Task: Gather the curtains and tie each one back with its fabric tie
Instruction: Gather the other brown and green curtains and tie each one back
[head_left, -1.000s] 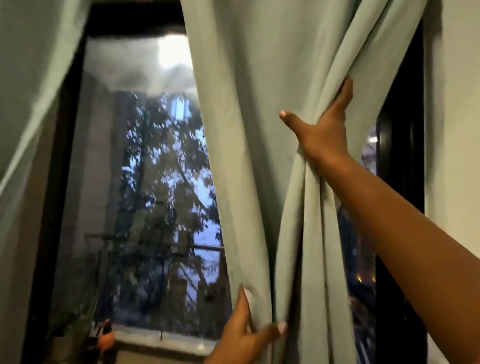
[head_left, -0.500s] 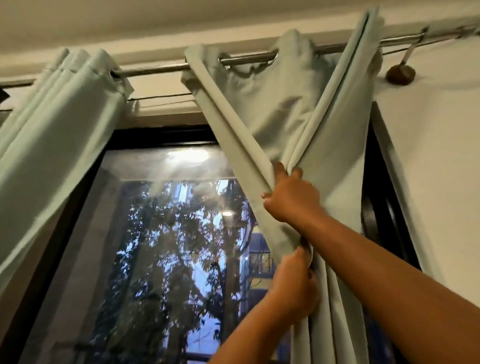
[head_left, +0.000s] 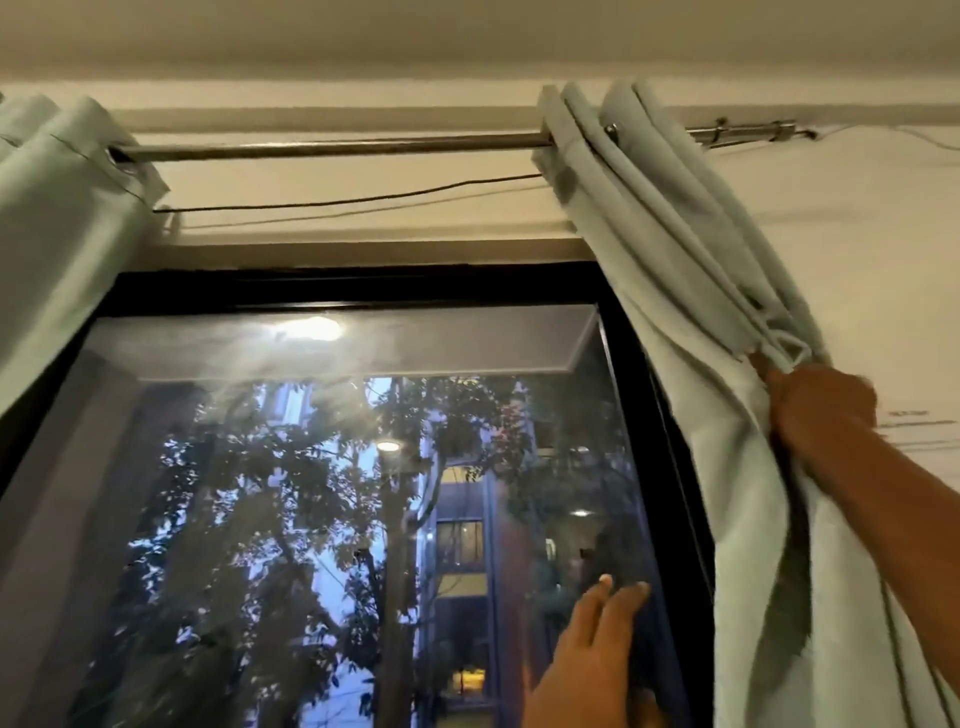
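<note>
The right pale green curtain (head_left: 675, 270) hangs bunched at the right end of the metal rod (head_left: 332, 148), its folds pulled toward the wall. My right hand (head_left: 821, 405) grips the gathered folds high up, beside the window frame. A thin loop of pale fabric (head_left: 789, 345) shows just above that fist. My left hand (head_left: 592, 654) is raised in front of the glass with straight fingers, holding nothing, apart from the curtain. The left curtain (head_left: 57, 228) hangs bunched at the left edge.
A black-framed window (head_left: 363, 291) fills the middle, with trees and a lit building outside. A thin dark wire (head_left: 353, 200) runs under the rod. A rod bracket (head_left: 748, 132) sits on the cream wall at the upper right.
The right curtain has slid right along the rod and now sits bunched at its end. My left hand has let go of the fabric. The view has tilted up.
</note>
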